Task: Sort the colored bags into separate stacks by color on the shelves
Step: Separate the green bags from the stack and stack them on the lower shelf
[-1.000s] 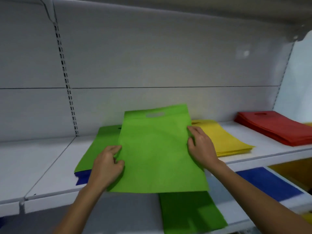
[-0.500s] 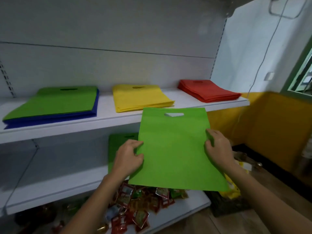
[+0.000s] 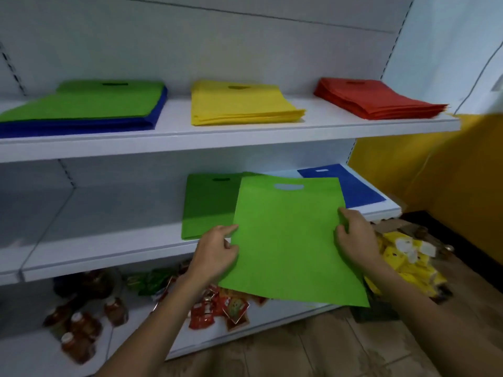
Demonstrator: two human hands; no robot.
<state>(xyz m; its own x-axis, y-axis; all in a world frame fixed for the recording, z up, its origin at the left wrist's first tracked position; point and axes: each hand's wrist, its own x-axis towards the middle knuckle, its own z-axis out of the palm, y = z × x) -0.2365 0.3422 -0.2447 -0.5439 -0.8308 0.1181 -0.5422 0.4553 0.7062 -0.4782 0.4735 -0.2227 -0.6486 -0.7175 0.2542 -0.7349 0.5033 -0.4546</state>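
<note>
Our left hand point(image 3: 216, 251) reaches up from below and pinches the left edge of the green bag point(image 3: 288, 240). Our right hand point(image 3: 353, 238) pinches its right edge, and the bag hangs over the middle shelf point(image 3: 109, 248).

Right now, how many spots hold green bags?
3: the held green bag; a green pile on the middle shelf; green bags atop the blue stack, top shelf. Others possibly hidden.
</note>
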